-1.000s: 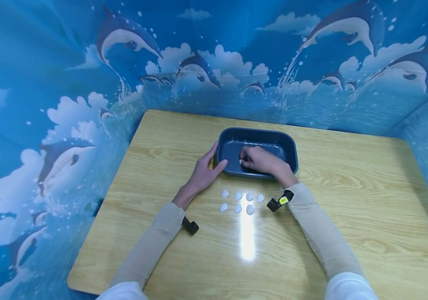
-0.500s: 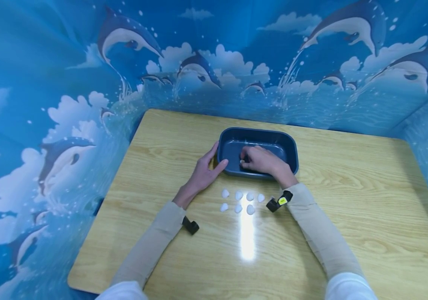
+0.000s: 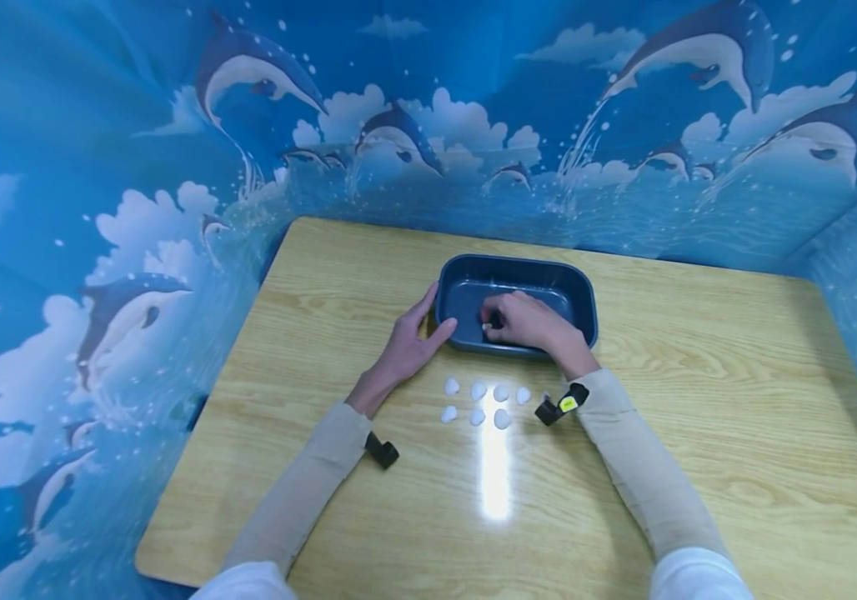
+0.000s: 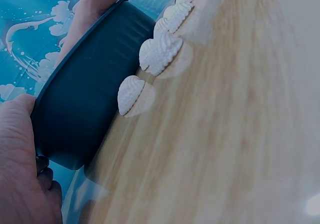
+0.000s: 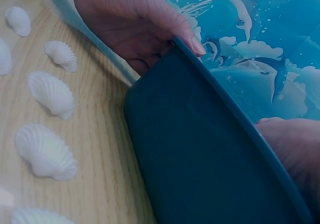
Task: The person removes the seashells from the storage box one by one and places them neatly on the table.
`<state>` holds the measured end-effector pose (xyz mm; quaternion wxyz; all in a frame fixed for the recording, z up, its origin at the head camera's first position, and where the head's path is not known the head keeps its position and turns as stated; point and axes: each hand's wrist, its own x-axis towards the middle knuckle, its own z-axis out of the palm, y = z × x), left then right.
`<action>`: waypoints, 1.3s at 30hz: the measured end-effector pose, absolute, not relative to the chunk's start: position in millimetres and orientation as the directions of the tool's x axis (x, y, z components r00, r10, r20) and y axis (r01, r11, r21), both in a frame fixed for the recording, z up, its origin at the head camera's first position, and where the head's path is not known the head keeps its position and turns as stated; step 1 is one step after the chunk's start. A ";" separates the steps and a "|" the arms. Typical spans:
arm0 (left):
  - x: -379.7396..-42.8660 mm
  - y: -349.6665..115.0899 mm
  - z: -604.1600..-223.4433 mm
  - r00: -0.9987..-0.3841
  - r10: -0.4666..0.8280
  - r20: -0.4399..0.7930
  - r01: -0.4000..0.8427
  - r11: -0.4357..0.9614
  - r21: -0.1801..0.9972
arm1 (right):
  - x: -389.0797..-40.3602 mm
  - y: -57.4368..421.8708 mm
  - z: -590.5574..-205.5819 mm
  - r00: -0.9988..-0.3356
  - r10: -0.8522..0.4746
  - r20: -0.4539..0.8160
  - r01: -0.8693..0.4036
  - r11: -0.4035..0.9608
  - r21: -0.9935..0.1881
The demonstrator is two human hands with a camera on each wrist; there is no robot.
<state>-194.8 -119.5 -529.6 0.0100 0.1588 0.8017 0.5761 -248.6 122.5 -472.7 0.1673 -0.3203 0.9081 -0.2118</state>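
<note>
A dark blue rectangular basin stands on the wooden table. My left hand holds its left end, the thumb at the rim and the other fingers along the outer wall. My right hand is down inside the basin, its fingers curled and pinching a small white thing that looks like a seashell, mostly hidden by the fingertips. In the right wrist view the basin wall covers most of that hand. Several white ribbed seashells lie in two rows on the table in front of the basin.
The light wood table extends to both sides of the basin. Behind and to the left hangs a blue backdrop printed with dolphins and clouds. A bright light reflection lies on the tabletop near the seashell rows.
My right hand's fingertips have shifted slightly inside the basin, and the small white thing shows a little differently between them. My left hand, the basin and the seashells on the table have stayed put.
</note>
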 end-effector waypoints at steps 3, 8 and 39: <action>-194.9 -119.5 -529.7 -0.948 0.267 0.171 0.247 0.285 0.926 | -248.5 123.0 -471.9 -0.741 -0.648 -0.176 -0.505 0.710 -0.492; -195.0 -119.5 -530.3 -0.949 0.265 0.169 0.245 0.289 0.925 | -250.5 124.2 -474.2 -0.749 -0.630 -0.205 -0.477 0.728 -0.493; -194.6 -119.5 -529.7 -0.951 0.267 0.155 0.230 0.279 0.933 | -248.7 137.9 -473.2 -0.791 -0.570 -0.223 -0.425 0.773 -0.471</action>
